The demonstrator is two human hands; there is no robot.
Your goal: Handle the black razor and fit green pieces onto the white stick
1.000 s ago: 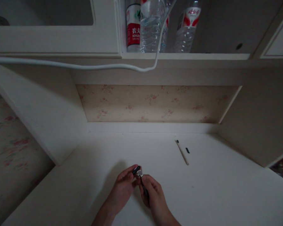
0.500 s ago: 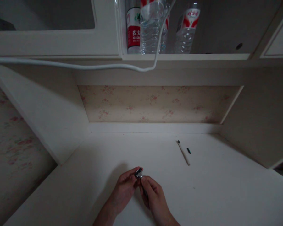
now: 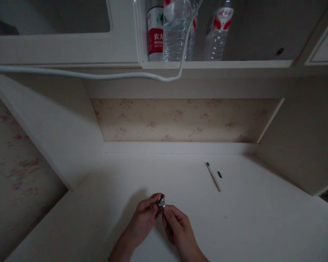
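Both my hands meet low in the middle of the white desk. My left hand and my right hand are closed, pinching a small dark and silvery object between their fingertips. A dark slim part of it runs down under my right fingers. What the object is I cannot make out in the dim light.
A thin pale stick with a dark tip and a small dark piece lie on the desk to the right. Plastic water bottles stand on the shelf above. A white cable hangs across under the shelf.
The dark end of the small object has drawn in between my fingertips; my hands stay together at the same place.
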